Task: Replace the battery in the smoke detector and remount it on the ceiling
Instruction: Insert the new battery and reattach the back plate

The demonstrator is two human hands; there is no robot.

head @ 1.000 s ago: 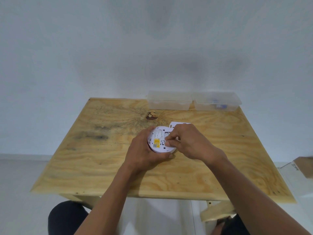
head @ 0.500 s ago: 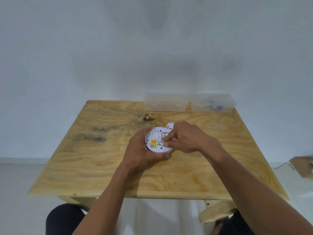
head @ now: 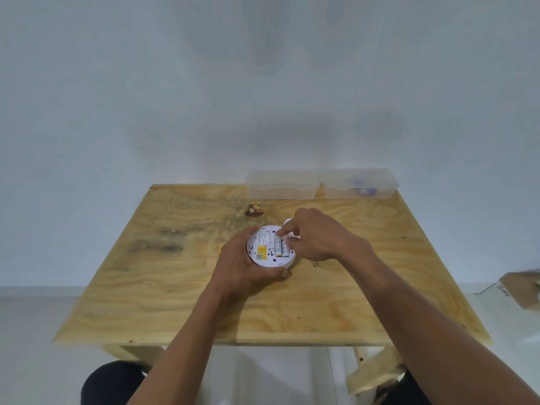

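Note:
A round white smoke detector [head: 264, 252] lies back side up near the middle of the wooden table [head: 175, 287], with a yellow label showing. My left hand [head: 242, 273] grips its near left rim. Two batteries [head: 282, 248] lie side by side in the open compartment. My right hand [head: 315, 238] reaches in from the right. Its bent index fingertip sits on the far end of the batteries, its thumb is against the right one, and its other fingers are curled. A white plastic part [head: 289, 222] lies on the table just behind that hand, mostly hidden.
Two clear lidded plastic boxes [head: 280, 185] [head: 358, 184] stand along the table's far edge against the wall; the right one holds something bluish. A dark knot [head: 254, 211] marks the wood. A cardboard box [head: 520, 287] sits on the floor at right.
My right hand has lifted and shifted back off the compartment, so the batteries now show. My left hand keeps its hold on the detector. The view has tilted slightly.

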